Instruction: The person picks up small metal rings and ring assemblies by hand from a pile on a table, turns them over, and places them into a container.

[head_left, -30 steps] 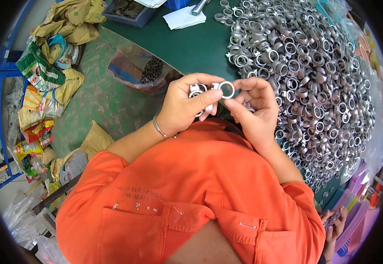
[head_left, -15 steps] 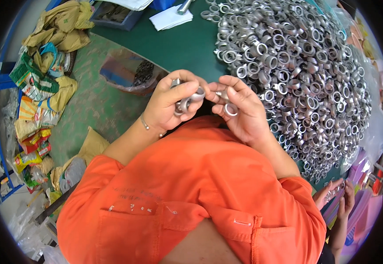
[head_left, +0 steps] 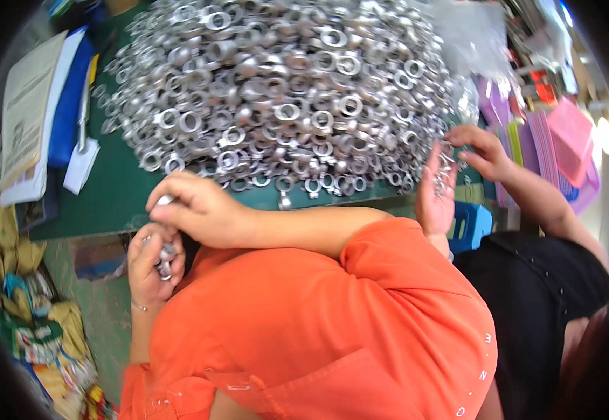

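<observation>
1. Metal rings: several, in the curled left hand, near the table's front edge; a firm, even curl should keep them from slipping.
2. Right hand: fingers bent narrowly around a small metal piece, probably another ring; a fingertip hold would leave its rim easier to see.
3. Obscured: the held rings' number, by fingers and blur.
4. Pile on the green table: upper edge cut off.

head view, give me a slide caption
Left hand holds metal rings, right hand close by, near a ring pile on a green table.
</observation>
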Available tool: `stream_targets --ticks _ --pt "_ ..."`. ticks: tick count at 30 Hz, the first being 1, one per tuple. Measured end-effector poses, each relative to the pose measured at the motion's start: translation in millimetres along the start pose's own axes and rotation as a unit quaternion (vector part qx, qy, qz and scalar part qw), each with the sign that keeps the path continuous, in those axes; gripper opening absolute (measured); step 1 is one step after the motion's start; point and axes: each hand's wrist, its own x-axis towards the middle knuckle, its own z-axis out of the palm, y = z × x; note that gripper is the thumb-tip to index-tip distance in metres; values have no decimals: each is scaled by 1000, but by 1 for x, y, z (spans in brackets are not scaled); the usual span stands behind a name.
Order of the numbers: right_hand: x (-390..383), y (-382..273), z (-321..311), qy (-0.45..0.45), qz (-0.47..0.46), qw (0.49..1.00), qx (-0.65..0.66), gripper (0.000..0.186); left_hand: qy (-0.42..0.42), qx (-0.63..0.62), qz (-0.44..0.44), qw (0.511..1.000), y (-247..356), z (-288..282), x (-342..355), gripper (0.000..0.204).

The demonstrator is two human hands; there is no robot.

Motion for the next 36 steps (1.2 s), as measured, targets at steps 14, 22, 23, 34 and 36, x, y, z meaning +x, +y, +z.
stream_targets --ticks 14,22,23,34,36 --pt "-3 0 -7 -35 -108 991 -77 18 52 -64 1 997 -2 3 5 23" --pt "0 -5 -9 -15 -104 993 -55 21 55 -63 23 996 1 7 9 27" --pt "0 -4 -10 -21 -84 995 -46 21 54 -61 21 996 1 6 9 27" --pt "2 8 -10 -8 -134 989 -68 14 51 -70 24 996 1 3 13 22" --pt "2 11 -7 22 -174 981 -86 13 42 -56 38 997 2 1 13 22"
